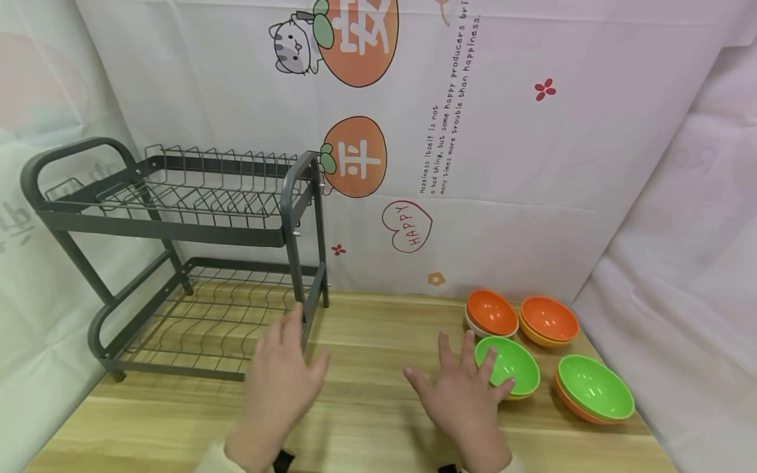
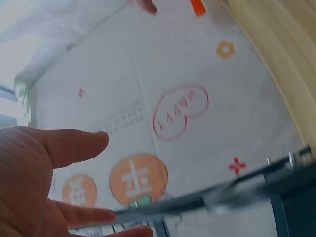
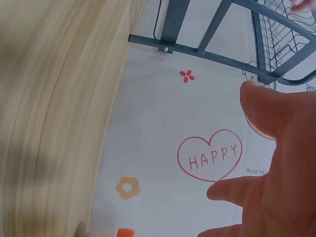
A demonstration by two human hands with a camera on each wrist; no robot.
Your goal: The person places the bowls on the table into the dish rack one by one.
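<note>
**Dish rack (image 1: 171, 229) and nested bowls (image 1: 516, 362) carried on one worktop (image 1: 378, 328)**

Left of the dish rack, faint lettering (image 1: 19, 225) on a side cloth (image 1: 41, 302) cannot be made out. The rack's lower front right corner is hidden by the left hand (image 1: 282, 371), which is held with fingers extended and thumb apart; nothing is gripped, and contact with the rack cannot be told. Behind the rack and rightward, a backdrop cloth (image 1: 503, 151) is printed with a cat (image 1: 294, 47), Chinese characters on orange fruits (image 1: 355, 180) (the upper one cut off), "HAPPY" in a heart (image 1: 408, 226), and "Happiness itself is not a bad thing, but some happy producers bri", cropped there, then "many times more trouble than happiness."

Right of the rack, well apart, the right hand (image 1: 464, 397) is held with fingers spread wide and nothing grasped. Farther right of the rack, the bowls are stacked in four places: orange within white, green within yellow, partly covered by that hand's fingers, orange within yellow, and green within orange. The lower bowls are mostly concealed; how many are nested in each stack cannot be told.
</note>
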